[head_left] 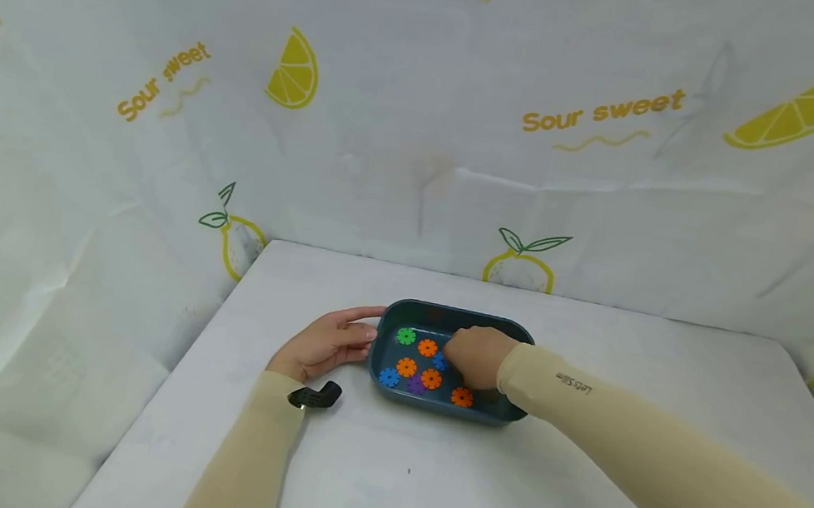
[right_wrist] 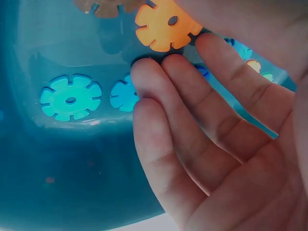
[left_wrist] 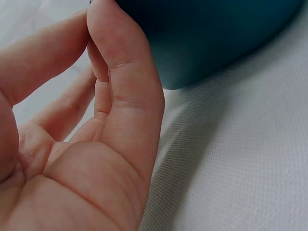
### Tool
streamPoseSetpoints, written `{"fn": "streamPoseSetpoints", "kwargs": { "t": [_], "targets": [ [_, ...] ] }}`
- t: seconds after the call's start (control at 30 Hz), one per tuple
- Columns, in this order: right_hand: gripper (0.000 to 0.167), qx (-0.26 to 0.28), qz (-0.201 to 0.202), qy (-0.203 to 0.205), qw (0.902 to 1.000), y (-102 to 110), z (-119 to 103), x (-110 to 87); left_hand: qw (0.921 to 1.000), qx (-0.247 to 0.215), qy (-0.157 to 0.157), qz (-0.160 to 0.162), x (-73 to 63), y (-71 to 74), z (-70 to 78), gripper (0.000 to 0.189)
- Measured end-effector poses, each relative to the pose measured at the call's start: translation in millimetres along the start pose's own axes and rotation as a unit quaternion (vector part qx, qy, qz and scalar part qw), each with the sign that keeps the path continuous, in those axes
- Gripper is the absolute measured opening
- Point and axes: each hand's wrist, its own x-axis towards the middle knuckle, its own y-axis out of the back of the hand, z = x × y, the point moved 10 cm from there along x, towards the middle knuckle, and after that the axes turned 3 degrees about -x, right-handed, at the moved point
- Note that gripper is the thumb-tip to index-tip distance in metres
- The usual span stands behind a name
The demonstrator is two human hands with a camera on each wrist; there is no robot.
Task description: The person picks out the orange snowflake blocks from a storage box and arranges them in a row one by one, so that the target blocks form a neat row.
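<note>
A dark teal tray (head_left: 420, 405) holds several notched plastic building discs in green, orange, blue and purple. My left hand (head_left: 325, 341) is at the tray's left end, fingers fairly straight, with fingertips right at the rim and outer wall. My right hand (head_left: 480, 356) reaches down inside the right half; its fingers are hidden from the head view. In the right wrist view, an orange building disc (right_wrist: 166, 26) sits between thumb and index fingertip, pinched at its edge. A turquoise-looking disc (right_wrist: 71, 97) and a blue disc (right_wrist: 122, 94) lie beside the other fingers.
The tray stands on a white-covered table (head_left: 410, 489). Behind rises a white cloth backdrop (head_left: 422, 122) with lemon prints. A black strap piece (head_left: 315, 395) is on the left wrist. Beige sleeves (head_left: 628, 430) cover both forearms.
</note>
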Motion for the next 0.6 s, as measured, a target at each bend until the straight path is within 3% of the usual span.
{"fn": "streamPoseSetpoints", "kwargs": {
  "t": [0.37,0.6],
  "targets": [
    [0.008,0.032,-0.014,-0.012,0.9993,8,-1,-4.1,1.0000,0.001,-0.001,-0.002,1.1,-0.8,0.0,0.055],
    [0.016,0.028,-0.001,-0.010,0.9996,17,1,-2.7,1.0000,0.002,0.000,0.002,-0.6,-1.3,-0.1,0.053]
  ]
}}
